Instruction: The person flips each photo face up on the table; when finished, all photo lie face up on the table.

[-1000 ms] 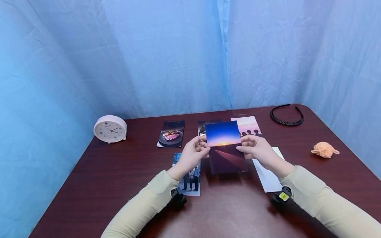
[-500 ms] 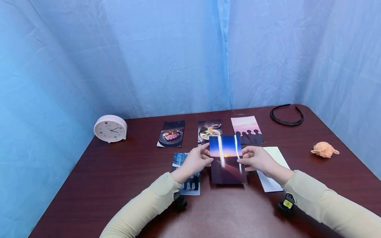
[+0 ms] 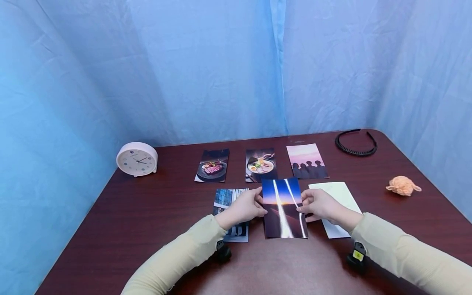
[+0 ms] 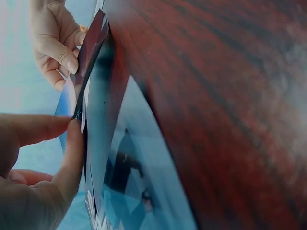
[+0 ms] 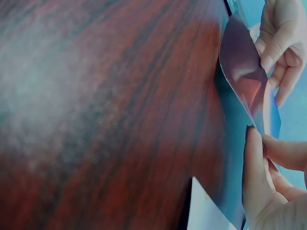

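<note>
Both hands hold a glossy sunset photo (image 3: pixel 282 211) between them, its face streaked with glare. My left hand (image 3: pixel 243 208) pinches its left edge between thumb and fingers, and my right hand (image 3: pixel 321 205) pinches the right edge. In the left wrist view the photo (image 4: pixel 90 50) bows slightly and its near end is raised above the tabletop. A photo of standing people (image 3: pixel 225 196) lies under the left hand and partly hidden. Under the right hand rests a white sheet (image 3: pixel 343 193), also partly covered. Just beyond the sunset photo lies a ramen photo (image 3: pixel 261 166).
A steak photo (image 3: pixel 212 166) and a silhouettes photo (image 3: pixel 307 161) lie in the back row on the dark wooden table (image 3: pixel 155 221). Around them stand a white clock (image 3: pixel 137 160), a black headband (image 3: pixel 355 149) and a peach yarn ball (image 3: pixel 403 185). Blue curtains (image 3: pixel 203 73) hang behind.
Both hands have lowered the sunset photo and drawn it nearer the body, slightly to the right. The ramen and silhouettes photos, partly covered before, now show more fully.
</note>
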{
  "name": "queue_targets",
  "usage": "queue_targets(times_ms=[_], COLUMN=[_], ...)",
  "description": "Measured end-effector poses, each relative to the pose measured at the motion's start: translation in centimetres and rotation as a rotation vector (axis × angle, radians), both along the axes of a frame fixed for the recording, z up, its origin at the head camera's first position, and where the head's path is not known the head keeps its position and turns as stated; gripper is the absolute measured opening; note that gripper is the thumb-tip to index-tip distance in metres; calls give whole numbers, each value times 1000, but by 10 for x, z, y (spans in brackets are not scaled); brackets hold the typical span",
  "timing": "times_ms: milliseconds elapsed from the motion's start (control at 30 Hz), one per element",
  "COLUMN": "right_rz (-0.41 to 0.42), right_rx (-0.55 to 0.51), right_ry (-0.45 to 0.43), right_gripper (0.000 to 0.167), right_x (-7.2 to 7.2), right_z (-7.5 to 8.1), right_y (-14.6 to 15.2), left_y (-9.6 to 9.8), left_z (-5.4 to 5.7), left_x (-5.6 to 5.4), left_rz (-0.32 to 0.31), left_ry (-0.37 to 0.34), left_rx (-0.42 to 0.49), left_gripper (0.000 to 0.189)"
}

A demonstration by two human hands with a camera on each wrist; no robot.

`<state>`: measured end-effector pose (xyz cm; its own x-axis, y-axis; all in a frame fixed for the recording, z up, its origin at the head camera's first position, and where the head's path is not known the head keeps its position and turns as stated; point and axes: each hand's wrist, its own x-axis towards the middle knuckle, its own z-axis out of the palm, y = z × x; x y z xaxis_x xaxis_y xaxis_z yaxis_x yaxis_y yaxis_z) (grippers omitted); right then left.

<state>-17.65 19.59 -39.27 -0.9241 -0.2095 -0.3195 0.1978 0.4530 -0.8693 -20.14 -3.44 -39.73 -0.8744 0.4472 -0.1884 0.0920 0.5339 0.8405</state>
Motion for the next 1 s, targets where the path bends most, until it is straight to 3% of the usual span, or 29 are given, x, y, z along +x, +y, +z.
queue_targets(times_ms=[167, 433, 633, 1000], right_rz=[16, 12, 27, 19], right_rx=[11, 59, 135, 240], right_ry=[-9, -31, 10, 51], right_gripper=[18, 29, 49, 53], right_x=[0, -1, -2, -2], right_z=[-2, -4, -3, -2], right_y=[0, 0, -1, -2], left_y=[3, 5, 6, 8], left_z=[-1, 0, 3, 4], left_x=[-1, 0, 2, 1], left_rz=[-34, -98, -121, -136], left_ry=[-19, 64, 63, 68], left_rx=[-87, -244, -283, -336], left_gripper=[84, 86, 84, 81])
